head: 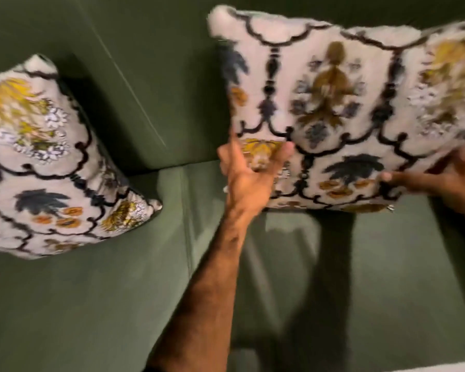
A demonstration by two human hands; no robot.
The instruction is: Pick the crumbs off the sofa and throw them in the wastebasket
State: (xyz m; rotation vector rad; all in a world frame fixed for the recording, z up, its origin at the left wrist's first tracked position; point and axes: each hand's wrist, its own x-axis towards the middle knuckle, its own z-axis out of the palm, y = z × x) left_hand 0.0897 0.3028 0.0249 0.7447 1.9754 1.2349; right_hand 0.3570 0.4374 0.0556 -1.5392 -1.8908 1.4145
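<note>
**Both hands are holding a cushion up; no crumbs are showing yet**

The left hand [249, 170], in the middle of the frame, is gripping the lower left corner of the patterned cushion [341, 108], with the fingers spread on its front face. The right hand [446, 178], at the right edge, is gripping the lower right side of the same cushion; its thumb is lying on the front and the other fingers are hidden behind the fabric. The cushion is standing upright against the sofa back, and its lower edge seems to be just above the seat or barely touching it; because of the blur I cannot tell which.

The task seems to be only at its beginning. The crumbs are not visible anywhere: the picture is blurred and the green seat is looking clean where it shows. The wastebasket is not in view either. I judge that the person is moving the cushion to look for crumbs under or behind it, so finding, picking and throwing away are all still left.

The sofa [91, 304] is filling nearly the whole frame, in dark green velvet-like fabric. A second cushion [51, 162] with the same pattern is leaning at the left edge. Nothing of the room is showing beyond the sofa.
</note>
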